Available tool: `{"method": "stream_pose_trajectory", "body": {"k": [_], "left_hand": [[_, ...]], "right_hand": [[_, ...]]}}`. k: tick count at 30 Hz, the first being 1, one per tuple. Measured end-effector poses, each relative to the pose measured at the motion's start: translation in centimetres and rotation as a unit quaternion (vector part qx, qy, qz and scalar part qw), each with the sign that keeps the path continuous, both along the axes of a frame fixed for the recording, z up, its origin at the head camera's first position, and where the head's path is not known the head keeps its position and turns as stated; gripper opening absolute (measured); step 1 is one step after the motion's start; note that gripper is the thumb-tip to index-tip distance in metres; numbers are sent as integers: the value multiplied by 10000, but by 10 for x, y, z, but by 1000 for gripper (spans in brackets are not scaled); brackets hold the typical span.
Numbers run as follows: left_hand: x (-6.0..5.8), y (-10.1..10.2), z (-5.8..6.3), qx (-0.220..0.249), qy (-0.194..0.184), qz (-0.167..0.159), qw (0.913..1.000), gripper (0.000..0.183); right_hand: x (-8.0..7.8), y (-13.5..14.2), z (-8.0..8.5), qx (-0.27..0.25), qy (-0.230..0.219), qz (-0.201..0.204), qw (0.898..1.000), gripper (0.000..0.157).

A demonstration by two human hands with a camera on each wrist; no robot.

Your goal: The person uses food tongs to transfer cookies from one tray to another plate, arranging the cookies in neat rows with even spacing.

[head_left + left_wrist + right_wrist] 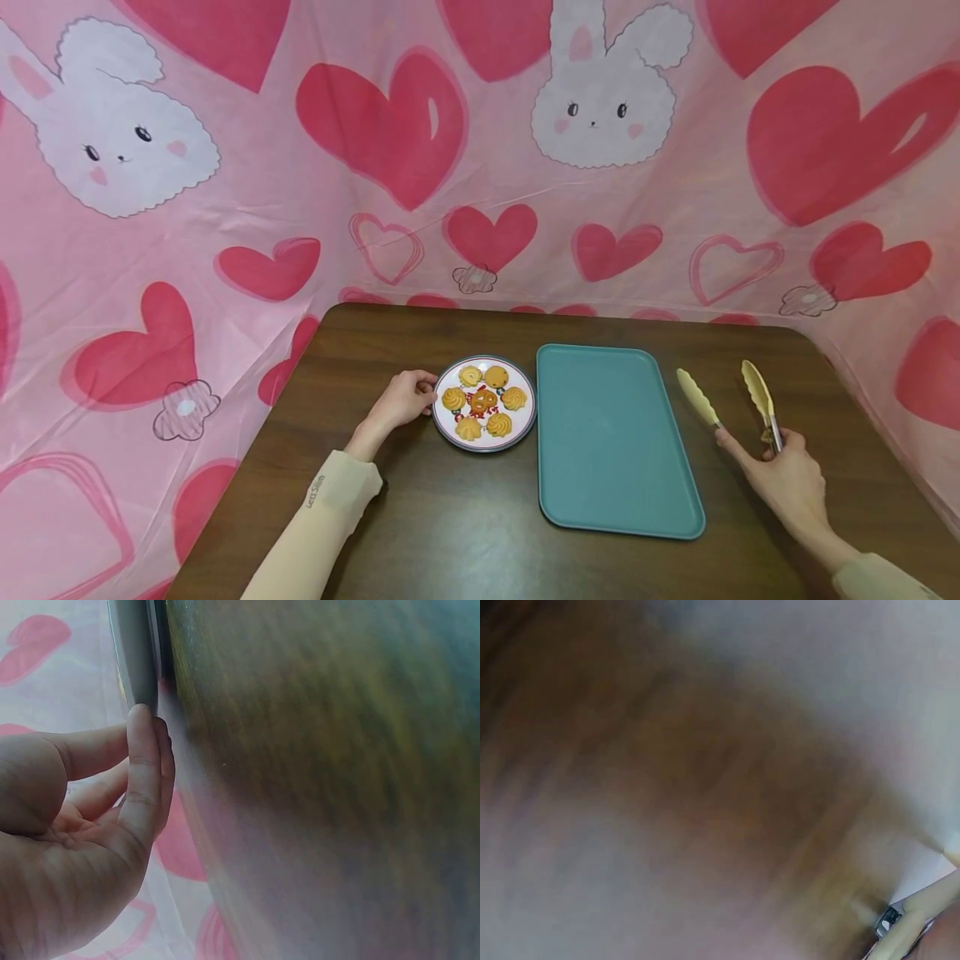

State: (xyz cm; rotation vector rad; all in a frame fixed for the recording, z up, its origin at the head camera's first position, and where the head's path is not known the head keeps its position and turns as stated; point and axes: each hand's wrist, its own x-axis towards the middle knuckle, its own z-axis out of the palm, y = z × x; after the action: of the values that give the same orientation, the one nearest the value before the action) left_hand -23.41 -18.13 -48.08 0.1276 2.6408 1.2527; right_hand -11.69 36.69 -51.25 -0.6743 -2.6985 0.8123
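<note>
At its left edge, a round white plate (442, 425) with a dark rim is pinched between the thumb and fingers of my left hand (402, 398). Several golden cookies (499, 425) lie on it, most in a ring around a pretzel-shaped one (483, 401). The left wrist view shows the fingertips of the left hand (112, 802) right at the rim of the plate (135, 652). My right hand (793, 483) grips tongs (761, 396) with metal arms and pale yellow scalloped tips, spread wide apart. Nothing is held between those tips. The right wrist view is mostly blurred.
A teal rectangular tray (611, 442) lies just right of the plate, between it and the tongs. All stand on a dark brown wooden table (420, 533). Pink cloth (510, 183) with hearts and rabbits hangs behind and at both sides.
</note>
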Motion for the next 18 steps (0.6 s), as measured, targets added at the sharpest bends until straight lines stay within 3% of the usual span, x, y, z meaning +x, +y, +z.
{"method": "stream_pose_trajectory", "body": {"k": [11, 18], "left_hand": [[-2, -8, -1, -187, 102, -36, 9998, 36], [-5, -15, 12, -520, 453, -17, 9976, 37]], "right_hand": [[0, 9, 3, 325, 160, 431, 9984, 102], [-5, 10, 17, 629, 218, 574, 9961, 104]]}}
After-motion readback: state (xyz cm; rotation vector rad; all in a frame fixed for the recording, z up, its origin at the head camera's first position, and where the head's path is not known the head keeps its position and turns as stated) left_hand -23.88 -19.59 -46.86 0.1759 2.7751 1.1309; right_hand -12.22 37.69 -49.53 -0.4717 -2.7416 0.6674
